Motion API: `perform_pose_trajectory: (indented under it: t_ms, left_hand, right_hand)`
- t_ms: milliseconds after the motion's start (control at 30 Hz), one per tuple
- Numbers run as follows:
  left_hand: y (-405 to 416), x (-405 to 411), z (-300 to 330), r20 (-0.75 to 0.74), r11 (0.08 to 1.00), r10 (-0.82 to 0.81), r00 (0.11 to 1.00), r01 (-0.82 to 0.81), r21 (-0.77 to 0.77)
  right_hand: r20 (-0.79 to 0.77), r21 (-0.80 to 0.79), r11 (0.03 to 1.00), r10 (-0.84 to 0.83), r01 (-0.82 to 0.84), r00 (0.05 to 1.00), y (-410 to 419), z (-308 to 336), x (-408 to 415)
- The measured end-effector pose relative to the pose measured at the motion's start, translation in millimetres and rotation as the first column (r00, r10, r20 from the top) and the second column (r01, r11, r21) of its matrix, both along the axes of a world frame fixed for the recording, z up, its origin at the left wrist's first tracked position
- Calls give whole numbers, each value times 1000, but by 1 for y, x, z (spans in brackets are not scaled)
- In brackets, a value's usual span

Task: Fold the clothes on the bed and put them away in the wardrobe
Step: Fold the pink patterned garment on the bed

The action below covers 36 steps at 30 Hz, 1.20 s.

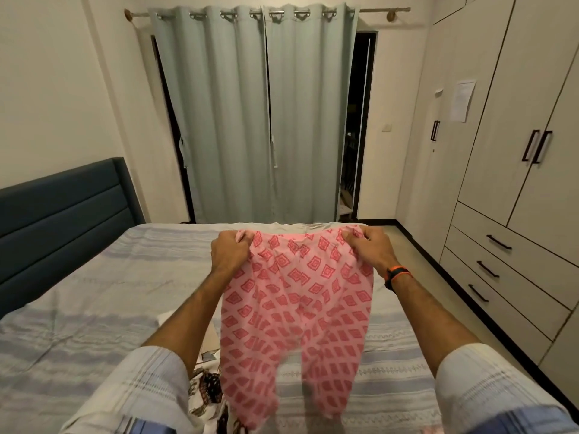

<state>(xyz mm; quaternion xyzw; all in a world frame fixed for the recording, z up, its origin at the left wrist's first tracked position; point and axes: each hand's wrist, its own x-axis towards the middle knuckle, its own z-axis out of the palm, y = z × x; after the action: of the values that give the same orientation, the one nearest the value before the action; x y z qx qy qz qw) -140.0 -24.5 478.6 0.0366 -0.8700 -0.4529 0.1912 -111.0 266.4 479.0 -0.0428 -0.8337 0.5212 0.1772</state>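
Observation:
A pair of pink trousers [297, 308] with a red diamond print hangs in the air above the bed [94, 308]. My left hand [230, 250] grips the left end of the waistband. My right hand [369, 247] grips the right end, and its wrist wears a dark and orange band. Both legs of the trousers dangle toward me, their hems blurred. The wardrobe [507, 151] stands along the right wall with its doors closed.
More clothes lie on the bed beneath the trousers: a white garment with a dark print [208, 386] and a pale folded piece [210, 336]. A blue headboard [62, 214] is at the left. Grey curtains [260, 114] hang ahead. Wardrobe drawers [501, 270] line a narrow floor strip.

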Motion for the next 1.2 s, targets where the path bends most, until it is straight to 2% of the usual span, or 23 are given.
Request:
perform_pose_trajectory:
  t_ms: [100,200,267,333,400,433,467,500,533,567,600,700,967,1200]
  left_hand:
    - [-3,1,1,12,999,-28,1000,28,21]
    - [-10,3,2,42,972,-173,984,163,171]
    - [-16,6,5,73,898,-293,953,248,364]
    - [-19,11,8,116,787,-393,912,269,556]
    - [-20,10,6,169,683,-475,864,240,690]
    - [-19,7,2,196,670,-465,863,198,715]
    - [-16,2,-3,230,712,-397,888,140,688]
    - [-13,-4,-10,267,803,-279,922,72,592]
    - [-10,-9,-16,286,893,-153,946,8,450]
    - [-3,-9,-21,288,952,-42,957,-49,301]
    - [4,-6,-24,272,977,27,962,-82,195]
    - [28,4,-30,242,988,49,969,-83,134]
    - [78,17,-37,141,994,-59,988,46,96]
    - [95,25,-34,123,959,-189,974,156,235]
  right_hand:
    - [31,-25,999,44,-44,999,4,0,2]
    - [43,-198,972,136,-125,990,10,6,10]
    - [17,-391,893,247,-221,969,13,13,17]
    - [-5,-529,793,353,-301,936,17,19,22]
    - [38,-605,744,383,-284,923,19,19,18]
    - [92,-578,781,349,-236,932,17,15,14]
    - [157,-465,871,258,-159,953,15,10,7]
    - [214,-268,960,141,-81,966,11,5,2]
    - [242,-58,998,28,-14,970,5,-1,-3]
    - [243,89,995,-59,38,968,-4,-6,-5]
    - [229,136,988,-100,70,968,-15,-10,-5]
    - [157,109,988,-125,109,980,-41,-15,-1]
    - [50,139,986,81,-87,995,-82,-22,0]
    - [41,219,958,181,-186,983,-90,-17,6]
